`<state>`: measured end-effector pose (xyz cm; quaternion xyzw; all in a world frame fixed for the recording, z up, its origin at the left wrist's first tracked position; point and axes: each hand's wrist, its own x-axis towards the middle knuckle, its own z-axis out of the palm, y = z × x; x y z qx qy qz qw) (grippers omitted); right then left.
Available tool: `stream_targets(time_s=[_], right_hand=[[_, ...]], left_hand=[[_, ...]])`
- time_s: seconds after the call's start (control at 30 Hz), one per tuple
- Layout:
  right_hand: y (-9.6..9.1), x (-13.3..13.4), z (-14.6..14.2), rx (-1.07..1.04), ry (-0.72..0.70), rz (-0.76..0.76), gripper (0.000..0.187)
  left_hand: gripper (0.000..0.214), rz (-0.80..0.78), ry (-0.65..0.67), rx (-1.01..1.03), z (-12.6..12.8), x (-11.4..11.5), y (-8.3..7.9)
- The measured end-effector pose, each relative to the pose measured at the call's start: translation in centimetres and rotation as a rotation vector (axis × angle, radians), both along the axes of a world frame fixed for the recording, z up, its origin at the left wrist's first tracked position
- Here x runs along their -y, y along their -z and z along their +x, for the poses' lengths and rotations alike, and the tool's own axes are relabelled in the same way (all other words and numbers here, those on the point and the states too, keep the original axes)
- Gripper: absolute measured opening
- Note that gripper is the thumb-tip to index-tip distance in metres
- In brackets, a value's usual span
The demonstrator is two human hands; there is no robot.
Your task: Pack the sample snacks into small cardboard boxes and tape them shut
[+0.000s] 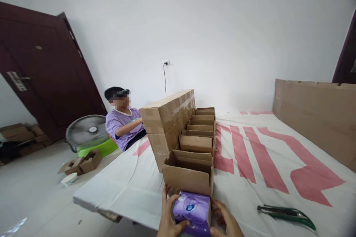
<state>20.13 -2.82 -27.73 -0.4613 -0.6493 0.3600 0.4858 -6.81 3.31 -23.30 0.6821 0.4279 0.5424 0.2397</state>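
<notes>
A purple plastic-wrapped pack of tissues (192, 211) is at the bottom middle, close to the near table edge. My left hand (169, 216) grips its left side, thumb across the lower front and fingers along the upper left. On the right side, my right hand (226, 220) closes around the pack with curled fingers and thumb. Just beyond the pack stands an open cardboard box (187, 177), its flaps up; the fingers of my left hand reach near its lower left corner. The inside of this box is only partly visible.
Behind the near box runs a row of open cardboard boxes (197, 143). Taped, stacked boxes (169, 118) stand left of it. A green utility knife (286, 214) lies on the cloth-covered table (111, 196). A person (122, 126) sits beyond, near a fan (90, 131).
</notes>
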Motion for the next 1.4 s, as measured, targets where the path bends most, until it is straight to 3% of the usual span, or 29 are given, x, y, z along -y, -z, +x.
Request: stream_targets(time_s=[0.17, 0.3, 0.5, 0.8, 1.03, 1.17, 1.33, 1.4], right_hand=[[-1.1, 0.1, -0.2, 0.030, -0.040, -0.015, 0.092], [-1.4, 0.2, -0.2, 0.080, -0.049, -0.032, 0.096], [-0.8, -0.2, 0.0, 0.098, -0.054, -0.013, 0.093], [-0.9, 0.0, 0.0, 0.146, -0.051, -0.025, 0.089], [-1.9, 0.2, -0.4, 0.133, -0.018, -0.030, 0.085], [-1.8, 0.4, -0.7, 0.024, 0.033, -0.045, 0.077], [-4.9, -1.2, 0.9, -0.307, 0.208, -0.285, 0.063], [-6.8, -2.9, 2.4, -0.357, 0.324, -0.286, 0.062]], left_hand=[[0.071, -0.048, 0.008, -0.023, 1.0, -0.3, -0.9], [0.073, -0.062, 0.007, -0.002, 1.6, -1.0, -0.8], [0.071, -0.084, 0.040, -0.030, 1.8, -2.0, 0.1], [0.065, -0.111, 0.063, 0.026, 2.9, -2.1, -0.4], [0.072, -0.068, 0.021, 0.061, 2.9, -1.9, 0.1], [0.080, -0.050, 0.002, 0.026, 2.8, -1.4, 0.2], [0.105, -0.137, 0.082, 0.104, 3.0, -1.5, 0.6], [0.109, -0.199, 0.131, 0.154, 3.2, -1.7, 0.6]])
